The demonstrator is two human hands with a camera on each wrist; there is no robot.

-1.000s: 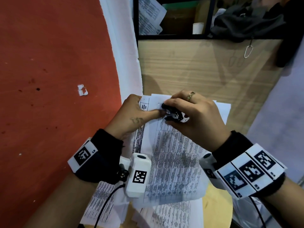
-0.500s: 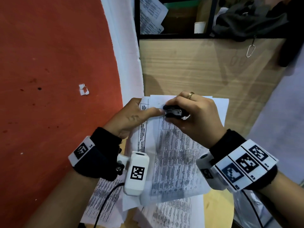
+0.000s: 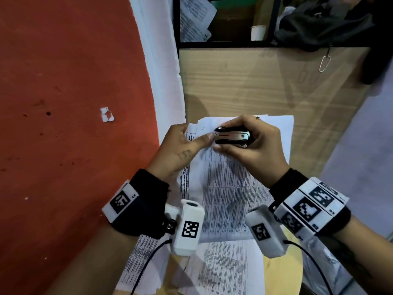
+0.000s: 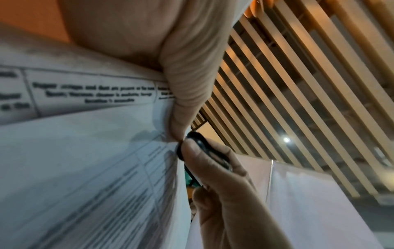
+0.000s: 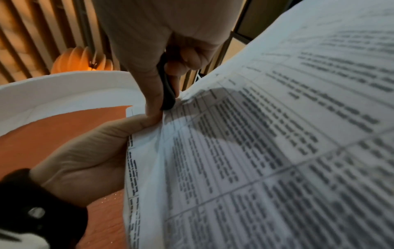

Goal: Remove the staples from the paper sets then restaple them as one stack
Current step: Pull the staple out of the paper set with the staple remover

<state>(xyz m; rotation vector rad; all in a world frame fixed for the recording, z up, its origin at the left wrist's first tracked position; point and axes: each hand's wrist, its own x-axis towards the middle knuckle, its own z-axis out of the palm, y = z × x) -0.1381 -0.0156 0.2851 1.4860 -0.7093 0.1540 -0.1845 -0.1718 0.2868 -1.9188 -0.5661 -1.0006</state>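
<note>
A set of printed paper sheets (image 3: 225,188) is held up in front of me. My left hand (image 3: 182,145) pinches its top left corner, thumb on the front sheet (image 4: 85,160). My right hand (image 3: 251,145) grips a black and silver staple remover (image 3: 232,136), its tip at that same corner beside the left thumb. In the wrist views the remover's black tip (image 5: 168,99) (image 4: 198,139) touches the paper (image 5: 277,151) edge. The staple itself is hidden.
More printed sheets (image 3: 223,271) lie below on a round wooden surface (image 3: 282,271). An orange wall (image 3: 63,103) is at the left and a wooden cabinet (image 3: 255,86) straight ahead. Its shelf holds a white cup (image 3: 257,33), papers and a dark bag (image 3: 323,22).
The right hand has turned so the staple remover's side now shows, and its tip has shifted left to the corner. The left hand still pinches the corner.
</note>
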